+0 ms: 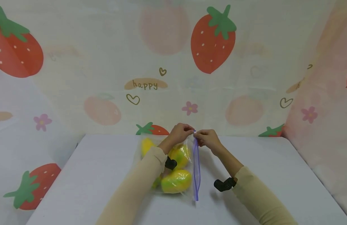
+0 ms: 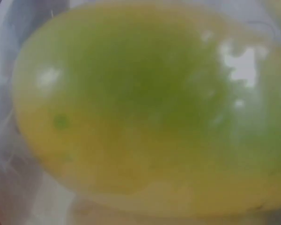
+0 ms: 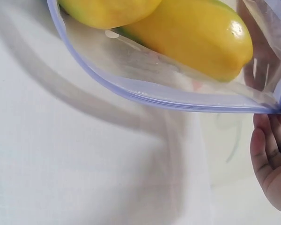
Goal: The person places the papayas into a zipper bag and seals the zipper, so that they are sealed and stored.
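A clear zip bag [image 1: 187, 195] with a purple zip edge [image 1: 196, 175] lies on the white table, its mouth facing right. Inside are several yellow-green mangoes [image 1: 177, 182]. At the zip's far end, my left hand [image 1: 179, 133] pinches the bag's corner, its forearm crossing above the bag. Right beside it, my right hand [image 1: 209, 139] pinches the same end of the zip. The right wrist view shows the two zip edges [image 3: 145, 101] spread apart, meeting at the right hand's fingers [image 3: 258, 150]. One mango [image 2: 140, 103], seen through plastic, fills the left wrist view.
The white table [image 1: 106, 175] extends to both sides of the bag. Behind it hangs a printed cloth [image 1: 213, 93] with strawberries and flowers, continuing along both sides. A black wrist camera [image 1: 225, 184] sits on the right forearm, another [image 1: 170, 163] on the left.
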The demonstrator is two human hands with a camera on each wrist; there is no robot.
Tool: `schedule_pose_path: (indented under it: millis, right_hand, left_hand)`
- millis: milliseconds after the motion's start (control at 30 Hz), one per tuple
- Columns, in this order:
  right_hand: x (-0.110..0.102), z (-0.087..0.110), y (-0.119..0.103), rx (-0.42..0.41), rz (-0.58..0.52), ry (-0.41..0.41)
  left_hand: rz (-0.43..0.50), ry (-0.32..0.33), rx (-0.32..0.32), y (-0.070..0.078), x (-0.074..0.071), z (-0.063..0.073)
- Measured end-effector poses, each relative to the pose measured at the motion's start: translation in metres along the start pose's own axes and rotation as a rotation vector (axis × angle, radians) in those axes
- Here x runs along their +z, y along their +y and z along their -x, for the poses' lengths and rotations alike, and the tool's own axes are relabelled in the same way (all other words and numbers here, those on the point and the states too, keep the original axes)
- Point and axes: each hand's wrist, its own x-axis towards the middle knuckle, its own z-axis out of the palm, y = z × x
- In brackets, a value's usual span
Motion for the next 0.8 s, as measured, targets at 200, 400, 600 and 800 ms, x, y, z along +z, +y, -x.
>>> schedule_pose_path:
  millis: [200,400,600,800]
  right_hand:
    - [-0.001,0.003,-0.002,0.008,-0.008,-0.003]
    - [-0.002,0.002,-0.002,0.011,-0.02,0.003]
    - [-0.003,0.002,-0.005,-0.007,-0.03,0.012]
    - [0.003,0.004,-0.005,-0.014,-0.062,0.056]
  left_hand:
    - [-0.017,-0.042,0.015,-0.002,-0.005,0.0]
    - [0.0,-0.058,0.04,-0.004,-0.008,-0.005]
    - [0.043,-0.063,0.042,-0.003,-0.011,-0.007]
    - [-0.042,-0.035,0.024,0.003,-0.01,-0.006]
